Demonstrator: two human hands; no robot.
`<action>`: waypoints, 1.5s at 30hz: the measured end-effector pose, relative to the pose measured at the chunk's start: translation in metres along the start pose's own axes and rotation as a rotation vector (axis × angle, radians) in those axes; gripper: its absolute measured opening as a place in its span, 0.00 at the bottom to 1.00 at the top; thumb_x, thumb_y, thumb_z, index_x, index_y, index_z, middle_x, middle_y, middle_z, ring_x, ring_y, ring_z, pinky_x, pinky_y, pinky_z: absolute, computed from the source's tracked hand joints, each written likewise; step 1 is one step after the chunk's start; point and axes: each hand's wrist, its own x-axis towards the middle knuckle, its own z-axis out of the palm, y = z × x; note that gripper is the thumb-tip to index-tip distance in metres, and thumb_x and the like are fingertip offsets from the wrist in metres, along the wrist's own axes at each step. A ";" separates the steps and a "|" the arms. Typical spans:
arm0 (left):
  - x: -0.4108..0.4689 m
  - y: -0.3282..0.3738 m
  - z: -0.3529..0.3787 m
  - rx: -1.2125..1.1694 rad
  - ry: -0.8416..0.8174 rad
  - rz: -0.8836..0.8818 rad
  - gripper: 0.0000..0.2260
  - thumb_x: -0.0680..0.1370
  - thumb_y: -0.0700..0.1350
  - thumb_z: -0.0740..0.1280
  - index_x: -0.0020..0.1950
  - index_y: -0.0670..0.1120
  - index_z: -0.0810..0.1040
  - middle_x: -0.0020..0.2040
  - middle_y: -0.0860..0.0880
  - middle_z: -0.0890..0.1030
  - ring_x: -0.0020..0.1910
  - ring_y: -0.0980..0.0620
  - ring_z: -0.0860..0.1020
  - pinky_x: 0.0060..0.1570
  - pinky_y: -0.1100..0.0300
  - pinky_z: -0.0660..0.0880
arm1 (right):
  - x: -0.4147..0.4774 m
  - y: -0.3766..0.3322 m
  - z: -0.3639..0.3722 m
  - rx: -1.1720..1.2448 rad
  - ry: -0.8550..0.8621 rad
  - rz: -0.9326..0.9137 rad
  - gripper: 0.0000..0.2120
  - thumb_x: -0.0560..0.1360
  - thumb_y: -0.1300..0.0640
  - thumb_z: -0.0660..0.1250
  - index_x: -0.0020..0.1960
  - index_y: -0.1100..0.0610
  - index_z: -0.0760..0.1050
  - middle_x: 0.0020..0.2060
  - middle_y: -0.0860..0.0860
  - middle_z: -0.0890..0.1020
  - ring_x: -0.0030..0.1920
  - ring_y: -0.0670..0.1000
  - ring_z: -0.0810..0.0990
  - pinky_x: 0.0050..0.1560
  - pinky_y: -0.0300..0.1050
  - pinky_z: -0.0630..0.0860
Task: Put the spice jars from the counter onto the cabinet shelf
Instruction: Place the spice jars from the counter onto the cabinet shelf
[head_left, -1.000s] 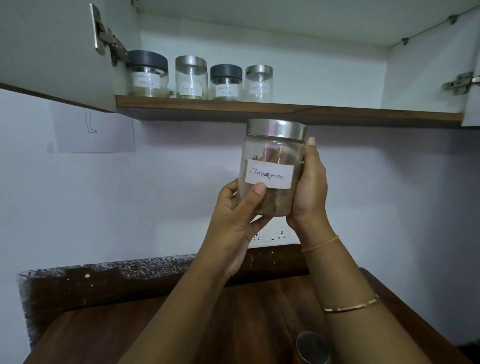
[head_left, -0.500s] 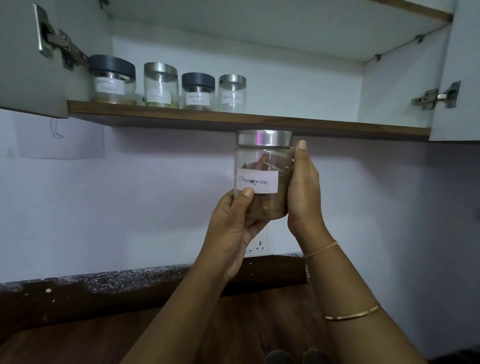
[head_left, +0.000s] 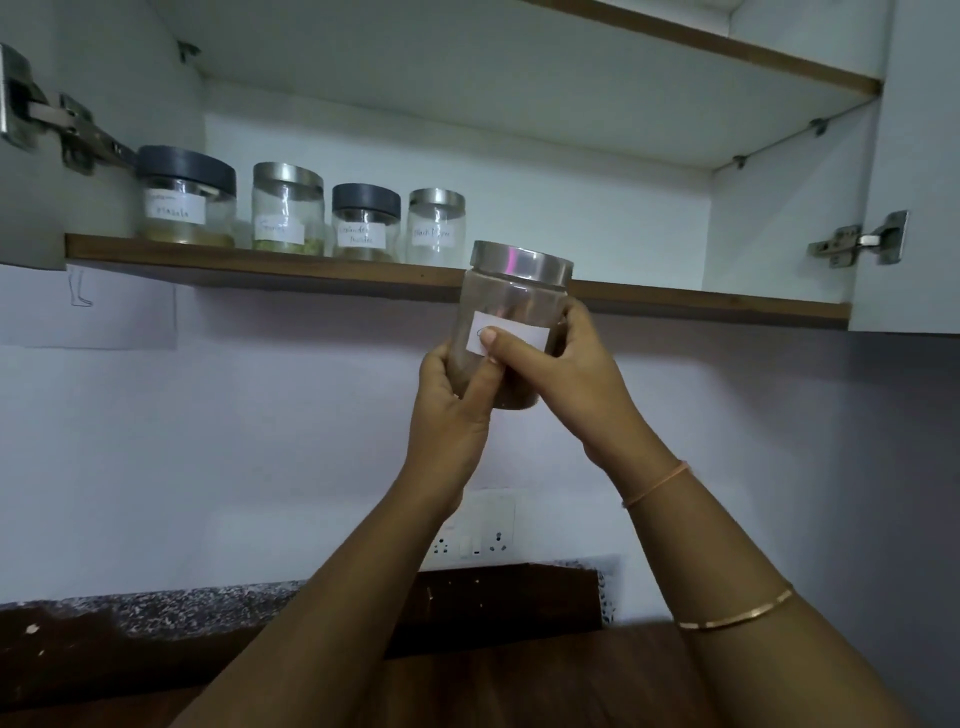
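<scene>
At the left end of the shelf (head_left: 701, 304) four jars (head_left: 287, 210) stand in a row, and the last jar (head_left: 435, 228) sits just left of the one being held. That jar (head_left: 511, 312) is in front of the shelf's front edge, with its lid (head_left: 522, 262) level with the edge and its body below it, so it is not yet on the shelf. The left hand (head_left: 452, 410) wraps the jar's left side and lower part with curled fingers, thumb up the front. The right hand (head_left: 566, 374) grips the right side, its thumb lying across the label (head_left: 530, 327). Right of the jar the shelf runs on to the side wall (head_left: 779, 208). To place the jar well, I judge the base must rise clear above the shelf's edge before it moves inward, since pushing early would knock it on the wood. Keep it upright in both hands, carry it over the edge and lower it just right of the last jar, leaving a gap so the two do not clink. Fingers low on the jar should slide to its side before the base meets the shelf. Turn the label outward like the row, and let go only once the base sits flat behind the edge.
</scene>
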 end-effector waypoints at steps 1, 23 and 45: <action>0.006 0.002 0.003 0.040 -0.004 0.019 0.28 0.74 0.61 0.64 0.66 0.43 0.67 0.57 0.47 0.78 0.56 0.52 0.78 0.51 0.62 0.77 | 0.007 -0.001 -0.002 -0.026 0.008 -0.016 0.23 0.70 0.50 0.73 0.60 0.47 0.66 0.54 0.44 0.77 0.49 0.39 0.77 0.38 0.28 0.76; 0.117 -0.020 0.004 1.366 0.248 0.722 0.19 0.79 0.47 0.53 0.63 0.41 0.74 0.59 0.44 0.76 0.63 0.41 0.71 0.70 0.43 0.57 | 0.166 0.014 -0.040 -0.118 0.036 -0.051 0.34 0.69 0.50 0.73 0.67 0.58 0.59 0.53 0.50 0.76 0.52 0.52 0.78 0.52 0.47 0.77; 0.143 -0.044 0.017 1.127 0.592 0.928 0.12 0.79 0.44 0.57 0.52 0.42 0.78 0.49 0.45 0.79 0.57 0.47 0.71 0.70 0.48 0.58 | 0.256 0.049 -0.020 -0.372 -0.289 0.245 0.22 0.69 0.48 0.73 0.57 0.58 0.73 0.50 0.55 0.78 0.45 0.54 0.78 0.43 0.48 0.78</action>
